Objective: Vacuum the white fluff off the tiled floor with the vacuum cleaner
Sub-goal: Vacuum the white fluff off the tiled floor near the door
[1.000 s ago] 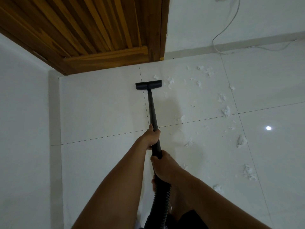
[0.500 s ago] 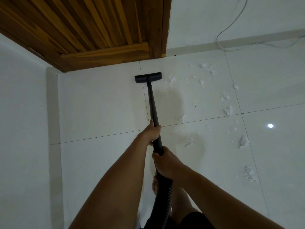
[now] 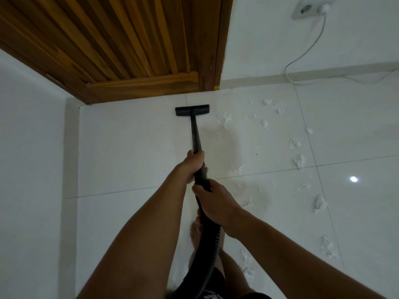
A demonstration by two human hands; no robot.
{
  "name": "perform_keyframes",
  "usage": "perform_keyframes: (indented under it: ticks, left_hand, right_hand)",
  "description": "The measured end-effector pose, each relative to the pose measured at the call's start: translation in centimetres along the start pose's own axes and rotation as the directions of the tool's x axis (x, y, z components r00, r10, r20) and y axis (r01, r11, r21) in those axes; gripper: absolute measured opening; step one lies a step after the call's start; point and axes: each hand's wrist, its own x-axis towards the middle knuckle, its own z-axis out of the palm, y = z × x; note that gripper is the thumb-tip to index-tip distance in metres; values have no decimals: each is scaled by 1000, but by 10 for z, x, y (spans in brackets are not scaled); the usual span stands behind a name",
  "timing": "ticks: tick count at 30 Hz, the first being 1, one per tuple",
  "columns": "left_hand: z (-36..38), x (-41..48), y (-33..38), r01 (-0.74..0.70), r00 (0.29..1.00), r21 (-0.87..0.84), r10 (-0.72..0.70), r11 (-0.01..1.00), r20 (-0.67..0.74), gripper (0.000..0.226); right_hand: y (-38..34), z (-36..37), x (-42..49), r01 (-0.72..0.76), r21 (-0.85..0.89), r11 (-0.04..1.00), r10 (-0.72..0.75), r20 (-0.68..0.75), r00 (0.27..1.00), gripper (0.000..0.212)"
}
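Floor [image 3: 133,147]: glossy white tile. Door [image 3: 121,39]: slatted varnished wood. Vacuum head [image 3: 192,110]: matt black plastic; hose [image 3: 210,240] ribbed.

Glossy white tiled floor [image 3: 129,152], thin dark grout lines. Black vacuum floor nozzle [image 3: 192,110] rests flat on it near the wooden door [image 3: 129,39]. White fluff [image 3: 299,161] lies scattered right of nozzle. White cable [image 3: 345,79] trails along the far wall base.

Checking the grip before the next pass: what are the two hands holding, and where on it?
Both grip the vacuum wand: left hand on the rigid tube, right hand lower, where the ribbed hose joins.
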Motion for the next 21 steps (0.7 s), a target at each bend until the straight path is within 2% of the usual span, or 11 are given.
perform_keyframes:
  ticks: [2,5,9,14,17,21]
  left_hand:
    - [-7,-7,20,40,999,-59,-39,997,15,27]
    - [-13,-10,46,46,998,-61,-43,997,41,16]
    - [-19,-7,70,90,995,-79,-87,993,44,16]
    - [-38,2,93,204,975,-145,-187,968,124,16]
    - [-41,13,105,219,974,-148,-207,964,95,18]
    - [-37,24,103,229,972,-119,-220,966,84,13]
  right_hand:
    - [-21,1,-7,29,-48,998,-31,-28,999,25]
    - [-48,0,-10,52,-23,998,-53,-47,998,27]
    - [-72,2,-5,23,12,1000,-22,-52,998,28]
    - [-88,7,15,-7,11,1000,8,-71,997,28]
    - [-90,13,21,-7,63,998,12,-66,998,29]
    - [-93,13,25,-19,47,999,22,-74,997,30]
